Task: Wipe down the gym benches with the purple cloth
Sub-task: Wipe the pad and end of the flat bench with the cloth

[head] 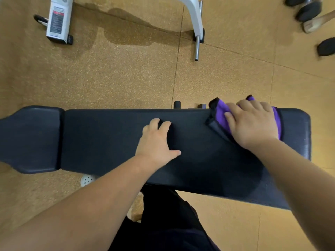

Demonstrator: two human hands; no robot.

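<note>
Speckled tan rubber floor [126,78], laid in large tiles with dark seams. A darker patch, wet or shadowed, cannot tell, spreads near the top centre. White machine frame leg [194,17] ends in a black foot with a chrome peg [197,48] pointing down-frame. White upright post with printed label [59,19] top left. Black dumbbell heads [308,11] top right, blurred. Small white perforated disc [87,180] on floor.

Bench pad [112,140]: black, plain. Cloth [222,115]: purple with black edging. Floor [126,78]: tan, finely speckled; far frame [194,17] white.
</note>
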